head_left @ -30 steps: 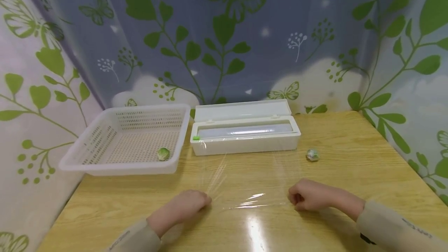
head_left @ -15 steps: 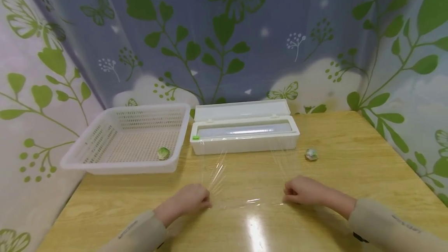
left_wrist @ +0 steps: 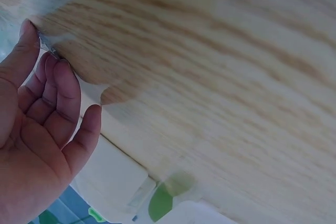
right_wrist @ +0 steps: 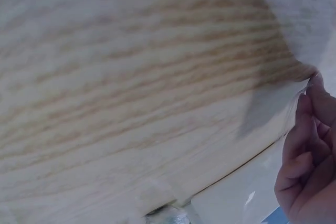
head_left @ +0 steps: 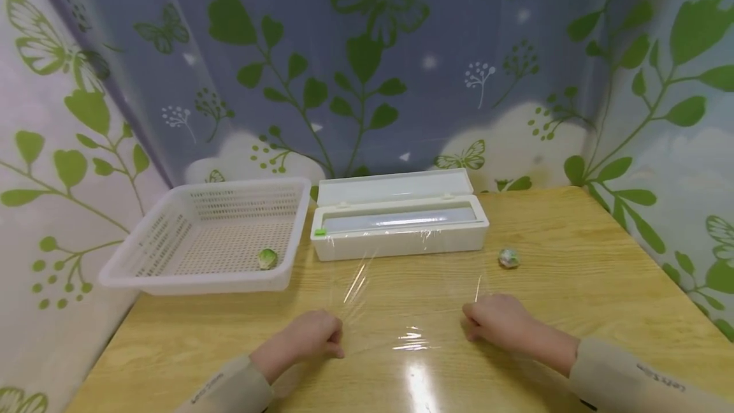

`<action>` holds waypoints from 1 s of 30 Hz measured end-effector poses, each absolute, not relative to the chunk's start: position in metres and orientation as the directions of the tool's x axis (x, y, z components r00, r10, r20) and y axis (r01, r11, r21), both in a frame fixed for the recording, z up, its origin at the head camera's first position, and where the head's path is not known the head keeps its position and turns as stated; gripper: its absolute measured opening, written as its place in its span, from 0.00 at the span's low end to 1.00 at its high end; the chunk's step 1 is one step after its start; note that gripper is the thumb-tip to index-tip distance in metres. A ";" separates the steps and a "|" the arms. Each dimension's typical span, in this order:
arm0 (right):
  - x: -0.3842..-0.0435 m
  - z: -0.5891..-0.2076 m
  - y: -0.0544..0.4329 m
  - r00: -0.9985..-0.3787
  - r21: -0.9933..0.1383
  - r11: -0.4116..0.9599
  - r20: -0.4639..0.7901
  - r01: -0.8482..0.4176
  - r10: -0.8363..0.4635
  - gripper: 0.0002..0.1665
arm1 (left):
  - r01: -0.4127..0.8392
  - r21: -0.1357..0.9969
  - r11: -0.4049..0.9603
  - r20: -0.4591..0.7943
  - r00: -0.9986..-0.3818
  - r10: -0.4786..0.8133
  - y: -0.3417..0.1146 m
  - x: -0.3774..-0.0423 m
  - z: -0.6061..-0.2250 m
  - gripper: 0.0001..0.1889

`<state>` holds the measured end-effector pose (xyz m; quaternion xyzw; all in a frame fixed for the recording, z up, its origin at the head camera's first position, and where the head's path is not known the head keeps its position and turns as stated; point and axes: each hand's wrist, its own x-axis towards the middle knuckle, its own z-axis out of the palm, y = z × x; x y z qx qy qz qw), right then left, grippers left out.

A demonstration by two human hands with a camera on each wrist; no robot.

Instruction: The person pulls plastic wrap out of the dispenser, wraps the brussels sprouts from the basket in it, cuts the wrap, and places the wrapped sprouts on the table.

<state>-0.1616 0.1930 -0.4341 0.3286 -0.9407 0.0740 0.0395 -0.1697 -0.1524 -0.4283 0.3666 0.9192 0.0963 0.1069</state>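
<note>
My left hand (head_left: 312, 335) pinches the near left corner of a clear sheet of plastic wrap (head_left: 411, 340). At the near right corner, my right hand (head_left: 500, 320) pinches the same sheet. Between them the film spans low over the table and runs back to a white wrap dispenser (head_left: 401, 246), whose lid (head_left: 395, 188) stands up with the roll (head_left: 401, 218) visible inside. In the left wrist view, the film edge sits between thumb and fingertips (left_wrist: 62, 72). The right wrist view has the thumb and index finger (right_wrist: 304, 108) meeting on the film, the other fingers curled.
A white perforated basket (head_left: 212, 285) stands at the left, holding one small Brussels sprout (head_left: 267, 259). To the dispenser's right lies a small green ball wrapped in shiny film (head_left: 508, 258). A patterned curtain (head_left: 275, 94) hangs behind the wooden table (head_left: 573, 285).
The head view has tilted up a little. My right hand has shifted slightly left, both hands have moved slightly, and the glints on the film have changed. Both hands keep hold of the plastic wrap.
</note>
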 end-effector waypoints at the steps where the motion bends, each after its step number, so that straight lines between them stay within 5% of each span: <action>1: -0.161 -0.434 0.192 -0.783 -0.109 0.776 0.134 -0.621 -0.607 0.24 | 0.654 0.255 0.712 -0.120 -0.710 0.694 -0.153 -0.169 -0.429 0.15; 6: -0.162 -0.433 0.191 -0.789 -0.118 0.782 0.173 -0.611 -0.590 0.25 | 0.646 0.244 0.723 -0.121 -0.720 0.684 -0.155 -0.169 -0.432 0.15; 12: -0.164 -0.435 0.188 -0.713 -0.139 0.700 0.155 -0.701 -0.683 0.24 | 0.658 0.235 0.716 -0.116 -0.712 0.693 -0.156 -0.167 -0.432 0.15; 24: -0.174 -0.436 0.203 -0.689 -0.476 0.607 -0.002 -0.637 -0.725 0.14 | 0.700 0.201 0.685 -0.109 -0.679 0.726 -0.157 -0.167 -0.427 0.17; 30: -0.177 -0.438 0.207 -0.662 -0.554 0.561 -0.022 -0.615 -0.749 0.10 | 0.674 0.194 0.713 -0.152 -0.697 0.701 -0.160 -0.167 -0.430 0.17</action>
